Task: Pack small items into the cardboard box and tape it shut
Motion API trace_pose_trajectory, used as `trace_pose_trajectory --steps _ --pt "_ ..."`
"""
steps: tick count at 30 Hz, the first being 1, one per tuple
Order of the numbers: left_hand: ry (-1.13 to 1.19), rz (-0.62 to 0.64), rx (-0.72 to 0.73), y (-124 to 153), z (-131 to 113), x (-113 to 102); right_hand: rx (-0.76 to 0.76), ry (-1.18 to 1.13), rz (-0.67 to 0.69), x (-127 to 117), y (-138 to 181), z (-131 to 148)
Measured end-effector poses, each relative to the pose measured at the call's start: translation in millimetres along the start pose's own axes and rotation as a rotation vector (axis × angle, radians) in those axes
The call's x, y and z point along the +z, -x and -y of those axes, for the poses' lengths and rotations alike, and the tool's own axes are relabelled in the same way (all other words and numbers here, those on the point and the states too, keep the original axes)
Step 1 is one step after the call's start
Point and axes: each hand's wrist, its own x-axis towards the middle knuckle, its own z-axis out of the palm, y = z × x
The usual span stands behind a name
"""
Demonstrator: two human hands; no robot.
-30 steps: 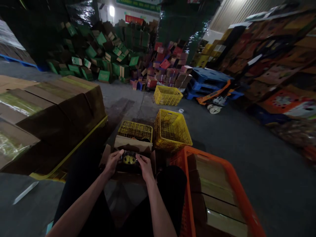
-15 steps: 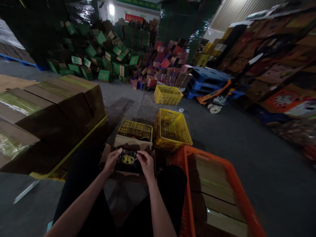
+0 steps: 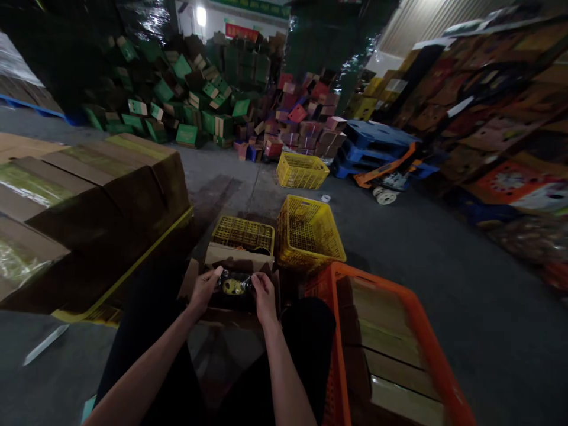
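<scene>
Between my two hands is a dark, shiny plastic packet (image 3: pixel 235 286) with a yellow patch on its front. My left hand (image 3: pixel 206 290) pinches its left edge with thumb and fingers. At the right edge, my right hand (image 3: pixel 265 296) grips it the same way. Whatever is inside the packet is too dark to make out. Just below lies an open cardboard box (image 3: pixel 240 257), its flaps spread outward and its inside mostly in shadow.
Yellow crates (image 3: pixel 310 231) stand beyond the box. To the right, an orange crate (image 3: pixel 377 275) holds cardboard boxes. Taped cartons (image 3: pixel 119 183) are stacked at left. Farther back are piled green boxes (image 3: pixel 186 135), blue pallets (image 3: pixel 377 133) and an orange pallet jack (image 3: pixel 386 171).
Both hands and the packet have shifted slightly to the right. The packet has tilted, and its yellow patch looks narrower.
</scene>
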Motion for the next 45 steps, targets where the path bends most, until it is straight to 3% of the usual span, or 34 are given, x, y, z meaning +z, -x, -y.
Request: trace_pose_trajectory --steps 7,14,21,33,38,43,45 --pt "0.026 0.162 -0.072 0.9 -1.0 -2.2 0.04 -0.092 -0.102 -4.5 -3.9 1.2" --pt "-0.041 0.046 0.037 -1.5 3.1 -6.6 0.041 -0.046 -0.08 -0.4 -2.5 1.5" --pt "-0.212 -0.071 0.212 -6.8 5.2 -11.6 0.17 0.032 0.195 3.5 8.4 8.3" --pt "-0.276 -0.062 0.255 -7.3 2.6 -7.3 0.243 0.009 0.073 0.4 3.6 -3.5" --pt "-0.143 0.071 0.221 8.8 -13.4 0.5 0.24 0.016 0.029 -1.1 2.2 -2.7" --pt "-0.207 0.318 0.249 17.9 -22.8 2.5 0.251 -0.02 0.018 -1.4 1.8 -0.5" --pt "-0.226 0.349 0.261 17.3 -23.0 2.4 0.256 -0.045 0.012 -0.6 2.1 -0.2"
